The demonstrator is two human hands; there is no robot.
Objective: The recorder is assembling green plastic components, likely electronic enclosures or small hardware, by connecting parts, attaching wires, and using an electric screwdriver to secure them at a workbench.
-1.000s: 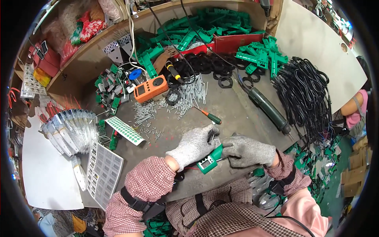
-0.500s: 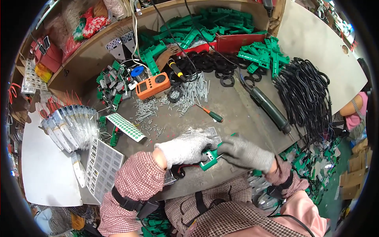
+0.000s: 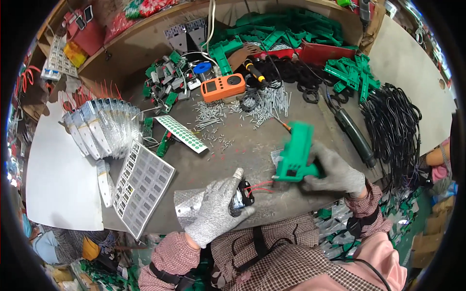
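My right hand, in a grey glove, holds up a green plastic housing, blurred by motion, above the table. My left hand, gloved too, is low on the bench near its front edge. Its thumb and fingers close round a dark part with a black end; thin red wires run from it toward the housing. Under that hand lies a silvery translucent plastic sleeve. Behind the housing a screwdriver is partly hidden. A small pale label sheet lies beside the housing.
Loose screws, an orange meter and black rings lie farther back. A dark green electric screwdriver and black cables are at right. Label sheets and bubble-wrapped parts sit left.
My right hand has lifted the green housing off the table and tilted it up. My left hand has let go of the housing and moved toward me, onto the dark wired part. The view has shifted.
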